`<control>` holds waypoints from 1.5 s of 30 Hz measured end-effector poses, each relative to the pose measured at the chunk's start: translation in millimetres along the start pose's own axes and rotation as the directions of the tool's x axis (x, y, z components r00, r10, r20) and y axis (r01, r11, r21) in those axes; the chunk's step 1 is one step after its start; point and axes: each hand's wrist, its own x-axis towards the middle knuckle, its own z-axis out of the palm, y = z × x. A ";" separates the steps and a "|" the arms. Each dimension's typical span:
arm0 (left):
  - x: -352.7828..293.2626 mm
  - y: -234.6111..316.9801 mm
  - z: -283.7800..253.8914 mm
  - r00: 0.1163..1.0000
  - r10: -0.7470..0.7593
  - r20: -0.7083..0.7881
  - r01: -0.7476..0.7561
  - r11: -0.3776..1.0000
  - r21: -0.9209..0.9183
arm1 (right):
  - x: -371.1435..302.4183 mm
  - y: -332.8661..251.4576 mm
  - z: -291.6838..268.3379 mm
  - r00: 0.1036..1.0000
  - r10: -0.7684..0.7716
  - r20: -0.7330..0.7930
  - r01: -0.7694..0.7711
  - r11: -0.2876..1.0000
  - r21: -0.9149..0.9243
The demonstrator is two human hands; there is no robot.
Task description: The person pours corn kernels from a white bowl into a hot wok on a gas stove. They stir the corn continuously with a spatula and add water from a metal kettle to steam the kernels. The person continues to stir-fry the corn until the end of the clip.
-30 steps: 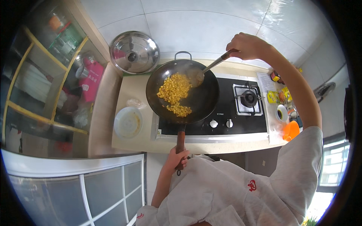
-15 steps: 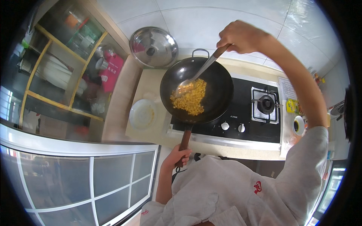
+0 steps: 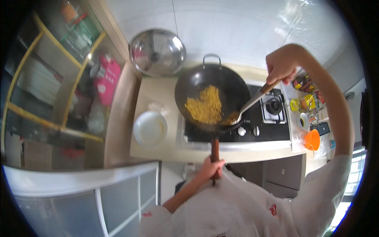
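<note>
A dark wok (image 3: 233, 85) sits over the left side of the gas stove. Yellow kernels that look like corn (image 3: 206, 106) lie heaped in its left and middle part. My left hand (image 3: 212, 167) is wrapped round the wok's brown wooden handle, close to my body. Up on the right, my right hand (image 3: 282, 65) grips the wooden end of a metal spatula (image 3: 252, 102). The spatula slants down to the left, its blade at the wok's lower right inner wall beside a few small bits of food. The blade stands apart from the main heap.
A white plate (image 3: 150, 128) rests on the counter left of the stove. Behind it a steel lid (image 3: 157, 52) leans on the wall. To the right are a bare burner (image 3: 273, 106), a small bowl (image 3: 304, 121) and an orange container (image 3: 312, 140). Glass-fronted cabinets (image 3: 59, 79) line the left side.
My right hand has moved right and down, carrying the spatula from the corn to the wok's lower right side. My left hand and the wok handle appear farther right; the view has shifted too.
</note>
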 end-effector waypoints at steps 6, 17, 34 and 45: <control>-5.3 12.8 12.4 0.999 -0.017 0.034 0.023 0.983 -0.180 | 5.7 -46.1 10.9 0.993 0.084 -0.087 -0.036 0.895 0.444; -5.0 9.7 6.2 0.999 0.012 0.030 -0.006 0.983 -0.184 | -23.3 -84.8 23.0 0.982 0.022 0.190 -0.117 0.855 0.506; -9.6 14.9 9.2 0.999 -0.020 0.032 0.026 0.977 -0.210 | 45.4 -77.7 98.7 0.880 0.049 -0.473 0.087 0.961 0.261; -12.0 18.4 15.9 0.999 -0.018 -0.040 0.012 0.989 -0.148 | 23.2 5.9 176.8 0.804 0.077 -0.590 0.226 0.877 0.423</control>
